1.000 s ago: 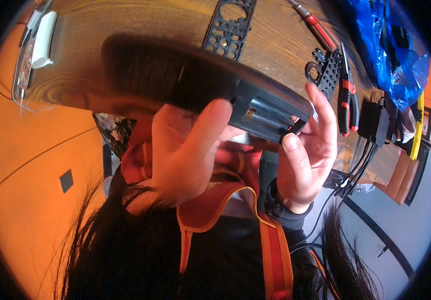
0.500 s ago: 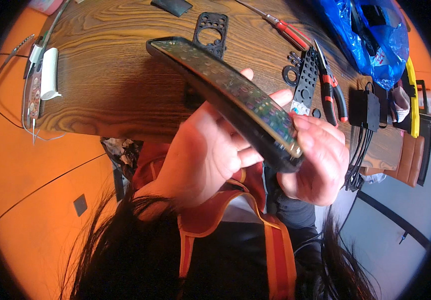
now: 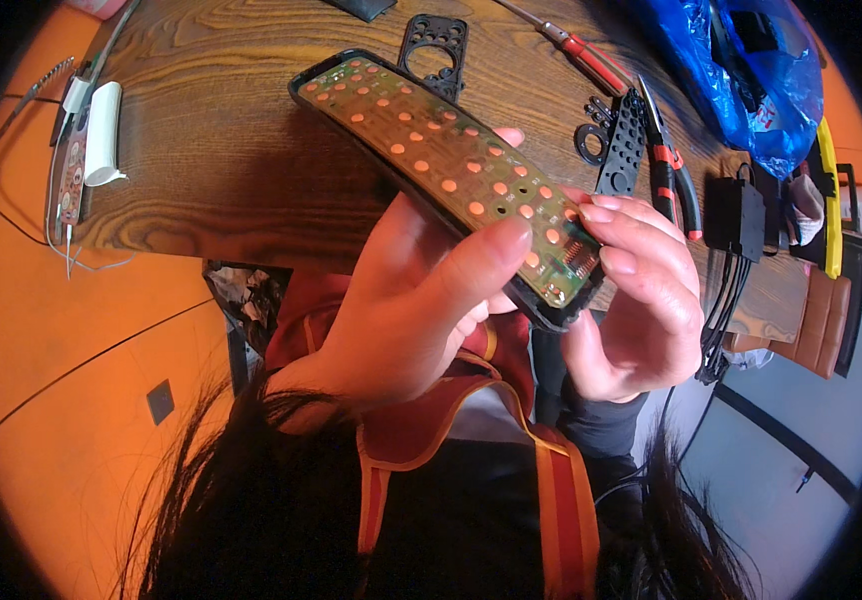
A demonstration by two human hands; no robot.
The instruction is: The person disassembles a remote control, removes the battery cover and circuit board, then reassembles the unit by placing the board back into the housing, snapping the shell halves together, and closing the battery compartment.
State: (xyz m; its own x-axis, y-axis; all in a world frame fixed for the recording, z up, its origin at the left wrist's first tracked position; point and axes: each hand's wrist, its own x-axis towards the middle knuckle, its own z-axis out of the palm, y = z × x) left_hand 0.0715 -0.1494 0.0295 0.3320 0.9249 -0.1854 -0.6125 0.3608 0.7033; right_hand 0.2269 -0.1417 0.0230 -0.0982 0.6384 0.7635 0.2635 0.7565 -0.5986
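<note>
An opened remote control is held up at a slant above the table's near edge. Its green circuit board (image 3: 421, 130), dotted with orange round pads, faces up inside a black lower shell (image 3: 543, 312). Beneath the shell, my left hand (image 3: 396, 285) supports it, with the thumb laid across the board's near part. My right hand (image 3: 651, 300) grips the near right end, fingertips on the board's edge and thumb by the shell's corner. Behind it on the table lie a black faceplate (image 3: 433, 75) with round holes and a black rubber keypad (image 3: 624, 150).
Right of the keypad are pliers (image 3: 673, 170), a red-handled screwdriver (image 3: 591, 62), a blue plastic bag (image 3: 781, 110) and a black box with cables (image 3: 734, 215). A black ring (image 3: 591, 144) lies beside the keypad. At left sit a white cylinder (image 3: 103, 135) and a power strip (image 3: 72, 175).
The remote has been rolled so the board's face shows more fully. My left thumb has come onto the board; my right fingers have shifted along its end.
</note>
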